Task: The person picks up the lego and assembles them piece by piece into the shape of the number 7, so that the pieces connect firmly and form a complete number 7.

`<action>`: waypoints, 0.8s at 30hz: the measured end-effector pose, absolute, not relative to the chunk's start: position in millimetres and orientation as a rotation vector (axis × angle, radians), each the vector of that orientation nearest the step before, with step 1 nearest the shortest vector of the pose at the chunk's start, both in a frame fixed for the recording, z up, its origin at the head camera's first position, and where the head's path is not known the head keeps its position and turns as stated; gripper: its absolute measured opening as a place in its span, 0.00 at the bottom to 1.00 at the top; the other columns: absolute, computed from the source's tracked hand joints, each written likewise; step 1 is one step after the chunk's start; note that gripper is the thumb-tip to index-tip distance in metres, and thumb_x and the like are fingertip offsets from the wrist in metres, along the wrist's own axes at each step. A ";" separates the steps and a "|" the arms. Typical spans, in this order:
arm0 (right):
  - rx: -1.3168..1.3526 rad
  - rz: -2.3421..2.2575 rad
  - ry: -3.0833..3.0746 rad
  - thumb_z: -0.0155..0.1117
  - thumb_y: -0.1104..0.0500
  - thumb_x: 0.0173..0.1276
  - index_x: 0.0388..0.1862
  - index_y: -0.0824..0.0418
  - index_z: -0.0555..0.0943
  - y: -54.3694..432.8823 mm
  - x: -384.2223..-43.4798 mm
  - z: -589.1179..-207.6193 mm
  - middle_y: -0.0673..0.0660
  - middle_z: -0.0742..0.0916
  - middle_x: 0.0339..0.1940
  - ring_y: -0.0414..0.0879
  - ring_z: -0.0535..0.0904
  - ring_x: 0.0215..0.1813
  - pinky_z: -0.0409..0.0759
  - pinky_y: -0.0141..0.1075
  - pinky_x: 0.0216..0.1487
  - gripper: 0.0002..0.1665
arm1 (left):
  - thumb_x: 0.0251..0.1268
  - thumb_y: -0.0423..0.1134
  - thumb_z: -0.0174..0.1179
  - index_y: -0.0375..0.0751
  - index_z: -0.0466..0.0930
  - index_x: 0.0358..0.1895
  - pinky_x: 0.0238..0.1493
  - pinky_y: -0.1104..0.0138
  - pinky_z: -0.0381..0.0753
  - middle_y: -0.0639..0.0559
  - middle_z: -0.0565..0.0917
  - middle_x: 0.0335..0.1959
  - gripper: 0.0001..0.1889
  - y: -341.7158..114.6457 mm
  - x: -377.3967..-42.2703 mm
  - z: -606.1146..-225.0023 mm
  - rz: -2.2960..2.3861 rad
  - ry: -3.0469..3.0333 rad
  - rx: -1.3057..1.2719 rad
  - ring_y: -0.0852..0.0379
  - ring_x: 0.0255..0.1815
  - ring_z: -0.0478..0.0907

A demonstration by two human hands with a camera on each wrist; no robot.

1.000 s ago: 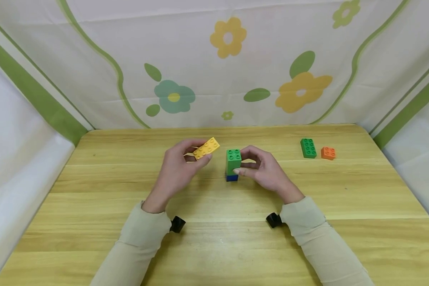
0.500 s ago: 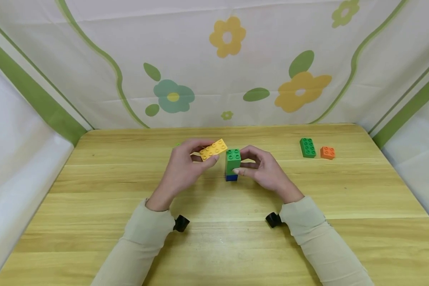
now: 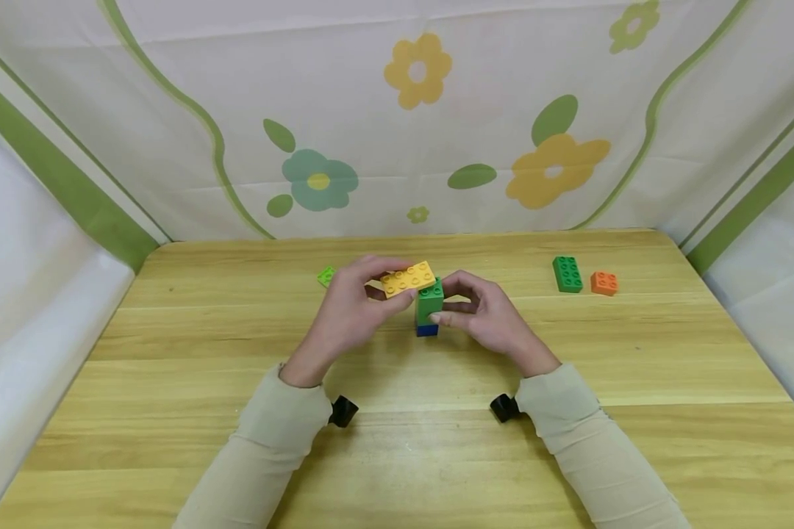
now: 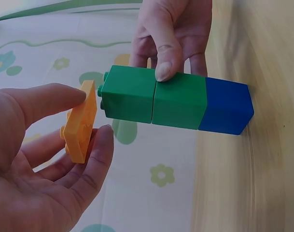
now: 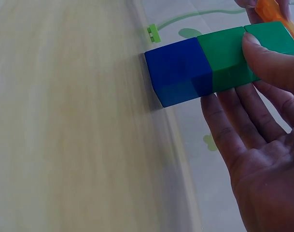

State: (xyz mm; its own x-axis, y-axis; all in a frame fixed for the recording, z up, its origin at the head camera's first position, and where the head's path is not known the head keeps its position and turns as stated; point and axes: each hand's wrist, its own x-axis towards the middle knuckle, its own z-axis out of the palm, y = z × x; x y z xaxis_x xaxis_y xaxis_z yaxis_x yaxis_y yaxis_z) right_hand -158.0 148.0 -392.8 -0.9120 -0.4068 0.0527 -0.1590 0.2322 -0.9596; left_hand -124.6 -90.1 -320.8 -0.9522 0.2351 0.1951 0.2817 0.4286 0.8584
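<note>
My left hand (image 3: pixel 360 305) pinches a flat yellow toy brick (image 3: pixel 408 279), studs up and slightly tilted, between thumb and fingers. In the head view it overlaps the top of a small tower; the left wrist view shows a narrow gap between the brick (image 4: pixel 81 121) and the tower's top studs. Two green bricks (image 4: pixel 156 96) on a blue brick (image 4: pixel 227 105) make up that upright tower. My right hand (image 3: pixel 486 312) holds the tower from the right, thumb on the near face of the green bricks and fingers behind.
A dark green brick (image 3: pixel 567 274) and a small orange brick (image 3: pixel 604 283) lie at the back right of the wooden table (image 3: pixel 410 455). Behind my left hand, a lime green piece (image 3: pixel 326 276) shows. A flower-printed cloth (image 3: pixel 384 132) hangs along the back edge.
My left hand has moved right with the yellow brick, from beside the tower to over its top. The lime green piece has come into sight. My right hand and the tower stay put.
</note>
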 end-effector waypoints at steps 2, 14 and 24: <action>-0.540 -1.748 2.295 0.78 0.67 0.68 0.56 0.61 0.82 148.1 -157.8 -392.8 0.60 0.86 0.57 0.54 0.88 0.60 0.88 0.41 0.66 0.20 | 0.69 0.34 0.74 0.39 0.88 0.63 0.53 0.58 0.91 0.43 0.88 0.61 0.20 -89.1 -125.0 -320.8 -1.586 -2.625 -0.484 0.49 0.54 0.85; -0.552 -1.747 2.287 0.78 0.67 0.68 0.57 0.61 0.83 148.2 -157.3 -392.4 0.59 0.86 0.58 0.55 0.88 0.61 0.87 0.45 0.67 0.20 | 0.70 0.33 0.73 0.38 0.88 0.63 0.53 0.59 0.91 0.44 0.87 0.60 0.20 -82.6 -127.8 -321.0 -1.570 -2.676 -0.520 0.49 0.54 0.85; -0.543 -1.749 2.277 0.78 0.67 0.69 0.57 0.60 0.83 149.1 -158.1 -392.5 0.60 0.86 0.58 0.56 0.87 0.62 0.87 0.45 0.68 0.20 | 0.71 0.33 0.72 0.39 0.88 0.63 0.53 0.60 0.91 0.44 0.86 0.60 0.19 -82.0 -128.9 -317.4 -1.528 -2.732 -0.564 0.49 0.54 0.85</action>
